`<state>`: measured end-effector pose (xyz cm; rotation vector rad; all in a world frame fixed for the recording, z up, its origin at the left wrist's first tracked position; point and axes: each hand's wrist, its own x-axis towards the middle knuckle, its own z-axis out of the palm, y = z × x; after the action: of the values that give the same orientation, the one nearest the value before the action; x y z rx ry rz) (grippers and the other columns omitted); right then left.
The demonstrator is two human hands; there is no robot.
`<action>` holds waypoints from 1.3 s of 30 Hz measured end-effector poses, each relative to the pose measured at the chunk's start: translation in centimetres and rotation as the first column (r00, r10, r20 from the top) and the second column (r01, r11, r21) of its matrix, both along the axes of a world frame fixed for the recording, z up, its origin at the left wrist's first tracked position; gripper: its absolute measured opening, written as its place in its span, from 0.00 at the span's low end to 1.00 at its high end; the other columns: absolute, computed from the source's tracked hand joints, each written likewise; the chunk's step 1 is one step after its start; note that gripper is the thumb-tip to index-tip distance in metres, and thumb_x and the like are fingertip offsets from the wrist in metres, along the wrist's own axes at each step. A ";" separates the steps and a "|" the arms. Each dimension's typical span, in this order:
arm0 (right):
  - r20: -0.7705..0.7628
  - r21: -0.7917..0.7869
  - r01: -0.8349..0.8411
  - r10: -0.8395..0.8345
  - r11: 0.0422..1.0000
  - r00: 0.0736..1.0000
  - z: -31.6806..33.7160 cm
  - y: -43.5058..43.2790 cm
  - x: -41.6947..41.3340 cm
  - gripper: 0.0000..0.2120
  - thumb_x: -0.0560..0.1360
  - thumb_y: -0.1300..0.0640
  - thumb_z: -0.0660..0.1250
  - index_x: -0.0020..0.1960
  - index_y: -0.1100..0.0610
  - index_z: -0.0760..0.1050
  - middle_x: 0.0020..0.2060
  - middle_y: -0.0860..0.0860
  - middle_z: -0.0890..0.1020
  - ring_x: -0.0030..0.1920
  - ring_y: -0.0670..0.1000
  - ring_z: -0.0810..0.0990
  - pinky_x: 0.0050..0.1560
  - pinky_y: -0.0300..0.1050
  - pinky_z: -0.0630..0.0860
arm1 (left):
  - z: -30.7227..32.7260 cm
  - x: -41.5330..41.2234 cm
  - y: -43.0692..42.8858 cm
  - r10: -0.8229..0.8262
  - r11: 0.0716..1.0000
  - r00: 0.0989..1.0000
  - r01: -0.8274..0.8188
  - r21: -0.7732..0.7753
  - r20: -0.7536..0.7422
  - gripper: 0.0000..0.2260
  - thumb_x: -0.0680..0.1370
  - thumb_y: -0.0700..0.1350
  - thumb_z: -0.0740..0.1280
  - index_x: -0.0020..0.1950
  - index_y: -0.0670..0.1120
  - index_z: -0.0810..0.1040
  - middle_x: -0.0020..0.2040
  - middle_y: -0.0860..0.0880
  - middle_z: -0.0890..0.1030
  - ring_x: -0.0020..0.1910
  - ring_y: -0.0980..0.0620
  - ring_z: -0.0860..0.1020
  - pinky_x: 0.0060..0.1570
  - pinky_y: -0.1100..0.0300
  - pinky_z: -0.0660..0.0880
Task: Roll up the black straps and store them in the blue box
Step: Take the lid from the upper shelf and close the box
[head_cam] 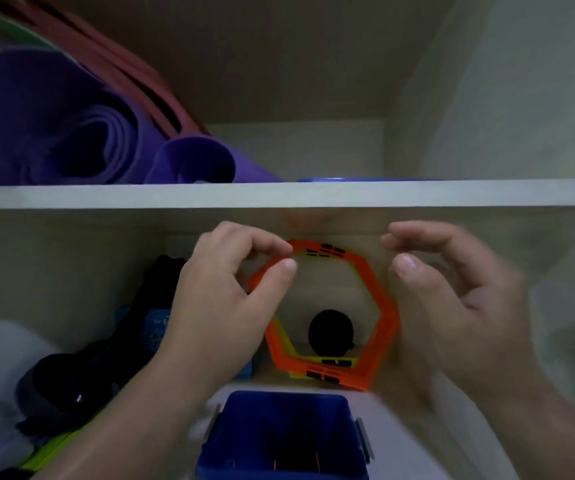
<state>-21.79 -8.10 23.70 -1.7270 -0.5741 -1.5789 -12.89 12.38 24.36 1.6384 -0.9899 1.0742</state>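
The blue box [284,397] sits open at the bottom. Above it, the right grip [452,289] hangs loosely curved and empty. The left grip [230,289] has thumb and forefinger nearly closed at the orange hexagon frames [388,317] behind the box; I cannot tell whether they touch. A black roll [330,332], probably a wound strap, stands beyond the box, inside the frames. Loose black straps [81,368] lie left of the box. The step looks like fetching; the next move is to reach past the frames for the roll.
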 end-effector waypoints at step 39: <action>-0.395 -0.471 0.620 -0.778 0.628 0.488 14.7 -4.0 4.1 0.33 0.71 0.27 0.56 0.42 0.55 0.83 0.37 0.53 0.83 0.40 0.54 0.81 0.45 0.49 0.79 | 15.5 4.5 -3.8 0.420 0.686 0.903 -0.245 0.685 -0.097 0.22 0.82 0.57 0.50 0.71 0.55 0.75 0.73 0.50 0.74 0.68 0.45 0.71 0.60 0.51 0.68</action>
<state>-17.71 -12.09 38.40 -2.7454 0.3361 -1.3567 -8.35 8.61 39.83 2.5612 -0.9777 0.7352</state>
